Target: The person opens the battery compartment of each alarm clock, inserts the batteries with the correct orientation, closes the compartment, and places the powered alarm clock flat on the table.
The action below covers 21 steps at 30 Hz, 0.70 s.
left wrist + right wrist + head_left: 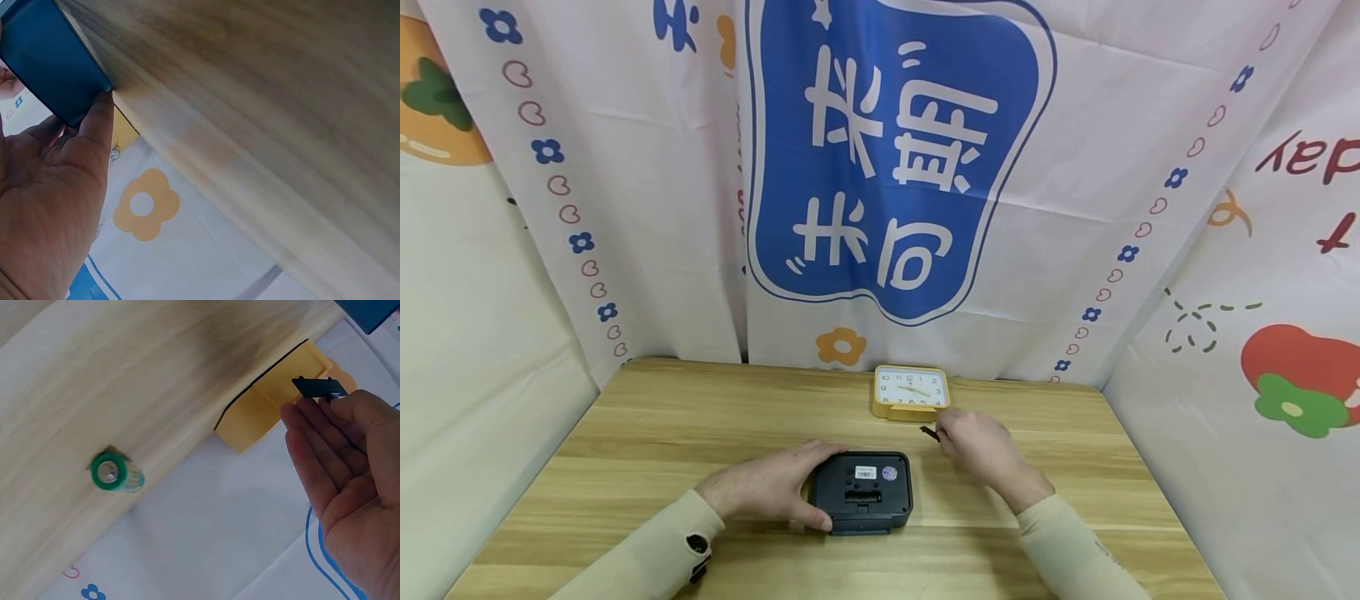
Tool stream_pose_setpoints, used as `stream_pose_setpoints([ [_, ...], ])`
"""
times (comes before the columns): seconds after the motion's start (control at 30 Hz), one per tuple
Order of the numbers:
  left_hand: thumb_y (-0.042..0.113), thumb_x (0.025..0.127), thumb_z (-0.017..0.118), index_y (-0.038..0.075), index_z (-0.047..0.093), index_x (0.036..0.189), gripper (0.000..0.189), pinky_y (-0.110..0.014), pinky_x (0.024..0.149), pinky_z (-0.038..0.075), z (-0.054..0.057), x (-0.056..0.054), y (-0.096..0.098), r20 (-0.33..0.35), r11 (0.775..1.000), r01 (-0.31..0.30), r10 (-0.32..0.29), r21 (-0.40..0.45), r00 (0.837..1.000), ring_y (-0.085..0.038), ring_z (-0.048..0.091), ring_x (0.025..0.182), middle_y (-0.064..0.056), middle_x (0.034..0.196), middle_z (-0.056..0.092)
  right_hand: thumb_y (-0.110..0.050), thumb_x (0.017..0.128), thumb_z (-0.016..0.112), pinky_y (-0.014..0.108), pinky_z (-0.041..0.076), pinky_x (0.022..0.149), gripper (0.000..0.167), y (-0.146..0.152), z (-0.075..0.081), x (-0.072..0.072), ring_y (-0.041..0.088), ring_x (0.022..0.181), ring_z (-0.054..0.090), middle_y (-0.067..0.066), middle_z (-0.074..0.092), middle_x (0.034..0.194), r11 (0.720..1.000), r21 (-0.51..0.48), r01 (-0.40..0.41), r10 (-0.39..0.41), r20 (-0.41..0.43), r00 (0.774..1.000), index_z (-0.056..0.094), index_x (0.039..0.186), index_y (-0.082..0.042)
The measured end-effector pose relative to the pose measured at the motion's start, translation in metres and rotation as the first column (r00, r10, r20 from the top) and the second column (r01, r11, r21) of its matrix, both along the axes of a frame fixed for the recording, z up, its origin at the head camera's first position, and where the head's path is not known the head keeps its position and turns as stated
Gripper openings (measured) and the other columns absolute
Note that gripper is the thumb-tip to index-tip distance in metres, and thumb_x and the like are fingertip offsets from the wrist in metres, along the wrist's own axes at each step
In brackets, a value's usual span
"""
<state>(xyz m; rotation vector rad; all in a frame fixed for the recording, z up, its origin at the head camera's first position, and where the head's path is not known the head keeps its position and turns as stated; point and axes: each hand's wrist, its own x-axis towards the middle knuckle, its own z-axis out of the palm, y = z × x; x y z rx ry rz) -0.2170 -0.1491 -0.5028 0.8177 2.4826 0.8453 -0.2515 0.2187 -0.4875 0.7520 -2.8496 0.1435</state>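
Observation:
A dark alarm clock (872, 527) lies face down on the table, its back with labels and an uncovered battery slot facing up. My left hand (775, 485) grips its left side, thumb at the near corner and fingers along the far corner. In the left wrist view, the fingertips touch the dark blue casing (53, 59). My right hand (977, 442) pinches a small black battery cover (319, 387) between thumb and fingers, above the table and to the right of the clock. The other right fingers are loosely extended in the right wrist view.
A yellow clock (912, 389) stands at the back of the wooden table (700, 408), close behind my right hand. A green-ended battery (111, 472) stands upright on the table in the right wrist view. Printed curtains (1112, 125) hang behind and at both sides.

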Motion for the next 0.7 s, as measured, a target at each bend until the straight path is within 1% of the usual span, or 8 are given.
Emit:
stream_pose_setpoints([
  [0.1, 0.057, 0.089, 0.103, 0.016, 0.046, 0.179, 0.114, -0.065, 0.138, 0.05, -0.001, 0.0, 0.0, -0.003, 1.0, 0.0, 0.0, 0.001, 1.0, -0.033, 0.059, 0.162, -0.011, 0.18, 0.055, -0.008, 0.105, 0.084, 0.027, 0.059, 0.063, 0.014, 0.004, -0.003, -0.003, 0.009, 0.071, 0.059, -0.003, 0.074, 0.087, 1.0, 0.019, 0.024, -0.025, 0.027, 0.999, 0.078, 0.094, -0.014],
  [0.27, 0.057, 0.089, 0.103, 0.016, 0.047, 0.179, 0.114, -0.065, 0.138, 0.05, 0.0, 0.0, 0.001, -0.008, 1.0, 0.0, 0.0, 0.007, 1.0, -0.033, 0.06, 0.161, -0.009, 0.178, 0.057, -0.007, 0.104, 0.084, 0.027, 0.06, 0.062, 0.014, 0.009, -0.004, -0.005, 0.009, 0.07, 0.059, -0.003, 0.072, 0.084, 0.998, 0.052, 0.044, -0.046, 0.038, 0.998, 0.078, 0.093, -0.013],
  [0.5, 0.056, 0.089, 0.103, 0.017, 0.046, 0.179, 0.114, -0.067, 0.138, 0.049, -0.001, 0.001, 0.0, 0.0, 1.0, 0.002, -0.002, 0.009, 1.0, -0.037, 0.058, 0.164, -0.013, 0.181, 0.054, -0.006, 0.104, 0.083, 0.032, 0.063, 0.062, 0.015, 0.013, -0.008, -0.004, 0.013, 0.069, 0.06, 0.002, 0.073, 0.083, 0.993, 0.108, 0.038, -0.041, 0.028, 0.999, 0.078, 0.091, -0.01],
  [0.7, 0.052, 0.089, 0.104, 0.017, 0.046, 0.179, 0.113, -0.067, 0.137, 0.051, 0.002, 0.003, 0.0, -0.005, 1.0, 0.005, -0.005, 0.011, 1.0, -0.036, 0.059, 0.162, -0.012, 0.18, 0.055, -0.006, 0.106, 0.08, 0.035, 0.066, 0.064, 0.013, 0.013, -0.012, -0.003, 0.016, 0.069, 0.062, 0.003, 0.074, 0.084, 0.987, 0.157, 0.029, -0.034, 0.033, 0.999, 0.078, 0.093, -0.008],
])
